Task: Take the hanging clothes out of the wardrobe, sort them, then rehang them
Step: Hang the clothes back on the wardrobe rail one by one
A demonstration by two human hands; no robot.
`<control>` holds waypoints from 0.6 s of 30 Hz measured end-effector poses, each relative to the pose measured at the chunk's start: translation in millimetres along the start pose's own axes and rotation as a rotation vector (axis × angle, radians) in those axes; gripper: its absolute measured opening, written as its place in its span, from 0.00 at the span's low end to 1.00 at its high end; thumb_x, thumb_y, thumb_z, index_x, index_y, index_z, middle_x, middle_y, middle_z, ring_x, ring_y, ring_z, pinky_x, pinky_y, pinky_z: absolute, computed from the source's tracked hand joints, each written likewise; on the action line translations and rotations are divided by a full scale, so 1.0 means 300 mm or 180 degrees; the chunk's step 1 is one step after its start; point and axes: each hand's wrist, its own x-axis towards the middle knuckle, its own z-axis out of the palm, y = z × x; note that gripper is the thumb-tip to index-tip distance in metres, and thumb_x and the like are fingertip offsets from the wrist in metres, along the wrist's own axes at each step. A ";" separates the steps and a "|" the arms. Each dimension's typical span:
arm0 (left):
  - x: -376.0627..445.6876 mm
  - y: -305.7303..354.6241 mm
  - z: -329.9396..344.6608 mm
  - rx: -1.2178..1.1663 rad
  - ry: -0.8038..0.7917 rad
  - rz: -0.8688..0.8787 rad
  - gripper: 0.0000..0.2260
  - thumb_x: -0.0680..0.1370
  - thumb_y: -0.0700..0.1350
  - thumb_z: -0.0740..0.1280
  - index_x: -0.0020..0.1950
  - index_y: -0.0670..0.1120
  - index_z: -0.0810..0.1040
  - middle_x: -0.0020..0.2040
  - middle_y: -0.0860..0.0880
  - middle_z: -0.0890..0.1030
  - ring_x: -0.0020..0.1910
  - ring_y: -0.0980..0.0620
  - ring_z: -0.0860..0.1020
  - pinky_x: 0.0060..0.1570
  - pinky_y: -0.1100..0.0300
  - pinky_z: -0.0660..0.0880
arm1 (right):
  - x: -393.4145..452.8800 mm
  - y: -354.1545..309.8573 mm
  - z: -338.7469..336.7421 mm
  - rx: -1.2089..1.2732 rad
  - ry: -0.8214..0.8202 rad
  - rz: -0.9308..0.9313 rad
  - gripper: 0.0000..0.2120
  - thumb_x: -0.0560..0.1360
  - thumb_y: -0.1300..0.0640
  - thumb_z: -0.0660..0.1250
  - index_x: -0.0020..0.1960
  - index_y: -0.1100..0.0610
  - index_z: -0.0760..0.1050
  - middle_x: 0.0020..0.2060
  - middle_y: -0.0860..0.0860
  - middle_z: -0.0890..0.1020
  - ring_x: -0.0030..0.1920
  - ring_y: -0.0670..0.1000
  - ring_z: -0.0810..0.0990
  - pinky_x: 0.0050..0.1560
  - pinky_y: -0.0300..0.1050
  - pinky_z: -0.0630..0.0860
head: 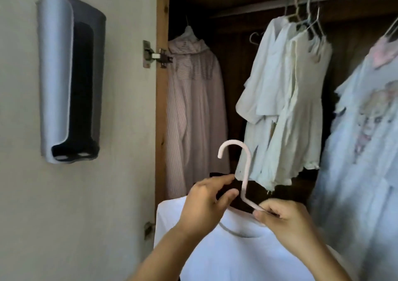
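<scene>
While lifting the white plastic hanger [243, 173] toward the dark wooden wardrobe rail [301, 3], keep the white cotton T-shirt [237, 250] square on its shoulders and raise both sides together, so the neckline does not slip off one arm. Held low, in front of the open wardrobe and below the hanging clothes. Right hand [286, 220] curled round the sloping right arm of the hanger, pinching it between thumb and fingers. Left hand [206, 201] with thumb and forefinger parted, reaching toward the stem just below the hook; whether touching it, cannot tell. Better to take the stem firmly there, then steer by the hook alone.

Hook upright, its open end curling over to the left and down. Long axis of the hanger running left to right across the view, slightly tilted, the shirt hanging straight down from it and facing away. To seat it, probably needs lifting above the rail and lowering into the free stretch between the pale striped shirt [193, 108] on the left and the cluster of cream dresses [286, 99].
</scene>
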 end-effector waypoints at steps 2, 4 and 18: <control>0.076 0.034 0.063 -0.0210 -0.0173 0.0130 0.16 0.74 0.58 0.58 0.53 0.51 0.78 0.45 0.55 0.82 0.45 0.55 0.78 0.47 0.57 0.76 | 0.031 0.008 0.010 -0.0182 0.0324 0.0201 0.13 0.69 0.57 0.72 0.34 0.59 0.70 0.22 0.48 0.66 0.26 0.43 0.63 0.30 0.43 0.59; 0.132 0.041 0.107 -0.0293 -0.0144 0.0096 0.16 0.74 0.57 0.57 0.50 0.48 0.77 0.39 0.50 0.81 0.39 0.50 0.79 0.42 0.51 0.76 | 0.052 0.006 0.026 -0.0328 0.0599 0.0346 0.11 0.69 0.55 0.73 0.36 0.56 0.71 0.22 0.48 0.68 0.27 0.46 0.65 0.30 0.44 0.61; 0.351 -0.093 0.057 -0.1248 -0.0611 0.0701 0.07 0.75 0.50 0.64 0.44 0.47 0.79 0.33 0.46 0.78 0.36 0.45 0.76 0.40 0.50 0.75 | 0.110 -0.093 0.110 0.2120 0.0351 0.1015 0.17 0.61 0.51 0.74 0.42 0.63 0.82 0.41 0.58 0.81 0.43 0.48 0.77 0.47 0.39 0.71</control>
